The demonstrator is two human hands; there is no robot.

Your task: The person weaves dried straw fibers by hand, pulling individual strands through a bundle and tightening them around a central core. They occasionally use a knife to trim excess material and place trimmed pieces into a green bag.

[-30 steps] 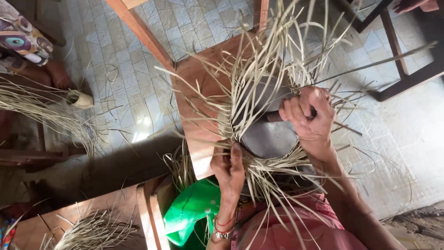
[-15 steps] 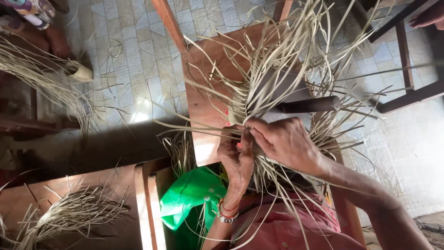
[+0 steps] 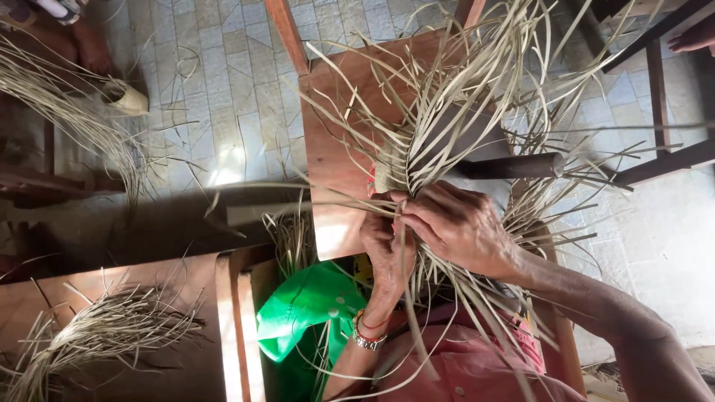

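Observation:
A loose woven piece of pale straw strips (image 3: 447, 112) fans out over a small brown wooden table (image 3: 335, 141). My right hand (image 3: 454, 223) pinches strips at the near edge of the weave, fingers closed on them. Just beside it, my left hand (image 3: 383, 242) grips strips from below, with bracelets on its wrist. A dark metal blade with a black handle (image 3: 514, 165) lies under the straw, just beyond my right hand, touched by neither hand.
A green plastic bag (image 3: 305, 305) sits below the table by my lap. A bundle of straw (image 3: 97, 335) lies on a wooden bench at lower left. Another person's foot (image 3: 89, 45) and more straw (image 3: 59, 104) are at upper left. Dark wooden furniture legs (image 3: 655, 74) stand at right.
My right hand left the black handle and came down to the weave beside my left hand. The view shifted slightly to the right.

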